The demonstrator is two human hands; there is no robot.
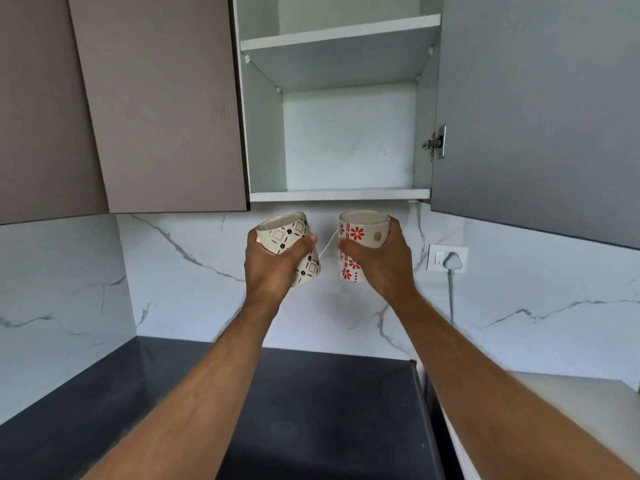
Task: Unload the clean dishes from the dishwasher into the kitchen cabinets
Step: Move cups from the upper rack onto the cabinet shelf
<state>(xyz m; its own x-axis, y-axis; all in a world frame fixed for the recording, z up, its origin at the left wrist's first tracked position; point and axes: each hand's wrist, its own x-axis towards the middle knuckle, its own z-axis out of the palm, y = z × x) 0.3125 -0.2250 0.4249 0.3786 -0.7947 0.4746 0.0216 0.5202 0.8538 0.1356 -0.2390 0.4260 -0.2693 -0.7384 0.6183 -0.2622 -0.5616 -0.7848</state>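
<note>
Ceramic in both fists: the left hand (273, 261) grips a tilted cream black-patterned mug (291, 247), the right hand (377, 258) an upright white red-flowered mug (356, 244), below the open grey wall cabinet's bottom shelf (339, 194) at twelve o'clock; levelling the tilted mug before lifting both clear of the shelf lip looks wise.

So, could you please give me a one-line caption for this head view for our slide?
Left hand and right hand raise a black-patterned mug and a red-flowered mug toward the open cabinet's lower shelf.
</note>
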